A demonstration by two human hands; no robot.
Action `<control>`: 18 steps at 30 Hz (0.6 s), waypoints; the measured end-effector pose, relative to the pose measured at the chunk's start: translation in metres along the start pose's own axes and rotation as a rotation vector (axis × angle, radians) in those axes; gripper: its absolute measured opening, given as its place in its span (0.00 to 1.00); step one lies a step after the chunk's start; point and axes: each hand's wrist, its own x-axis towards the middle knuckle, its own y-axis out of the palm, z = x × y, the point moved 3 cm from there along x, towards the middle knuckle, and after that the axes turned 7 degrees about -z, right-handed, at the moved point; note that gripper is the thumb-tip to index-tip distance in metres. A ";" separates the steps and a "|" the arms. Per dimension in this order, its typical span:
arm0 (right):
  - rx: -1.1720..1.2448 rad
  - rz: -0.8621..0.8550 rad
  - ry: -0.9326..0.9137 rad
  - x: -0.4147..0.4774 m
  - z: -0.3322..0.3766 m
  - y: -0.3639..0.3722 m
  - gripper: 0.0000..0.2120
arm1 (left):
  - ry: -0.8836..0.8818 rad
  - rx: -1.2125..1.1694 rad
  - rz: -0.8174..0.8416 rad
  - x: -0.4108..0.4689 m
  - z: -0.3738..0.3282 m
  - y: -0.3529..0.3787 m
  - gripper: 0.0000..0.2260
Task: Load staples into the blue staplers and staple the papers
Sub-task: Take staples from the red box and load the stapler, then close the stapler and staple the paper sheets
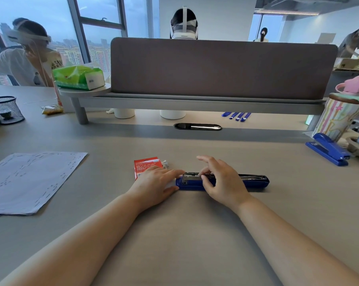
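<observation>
A blue stapler (254,181) lies opened out flat on the desk in front of me, its metal staple channel facing up. My left hand (155,182) rests at the stapler's left end, with its fingers stretched along the top and its thumb against the front side. My right hand (221,180) is over the stapler's middle, thumb and fingers pinching at the metal channel. A red staple box (145,165) sits just behind my left hand. A stack of papers (30,180) marked with many staples lies at the left. A second blue stapler (329,149) stands closed at the right.
A grey divider screen (221,67) on a raised shelf crosses the back of the desk. A striped cup (339,118) stands far right, a mesh pen holder (6,110) far left, and a green tissue pack (79,77) sits on a small round shelf. Other people sit behind.
</observation>
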 end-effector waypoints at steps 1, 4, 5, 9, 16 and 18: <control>0.004 0.009 0.002 0.000 0.000 0.001 0.24 | 0.001 -0.002 0.000 0.000 0.000 0.000 0.18; 0.047 0.047 0.028 -0.001 0.000 0.005 0.26 | -0.004 0.010 0.023 0.000 0.000 0.000 0.19; 0.062 0.060 0.038 -0.001 0.001 0.006 0.26 | -0.005 0.013 0.025 0.000 -0.001 0.000 0.19; 0.088 0.064 0.070 0.000 0.001 0.006 0.17 | 0.003 0.000 0.010 0.000 -0.002 -0.001 0.18; -0.106 0.141 0.154 0.004 -0.022 -0.011 0.08 | 0.023 0.002 0.005 -0.001 -0.003 -0.002 0.17; -0.183 0.232 0.207 -0.001 -0.032 -0.017 0.12 | 0.015 0.017 0.008 0.000 -0.004 -0.002 0.17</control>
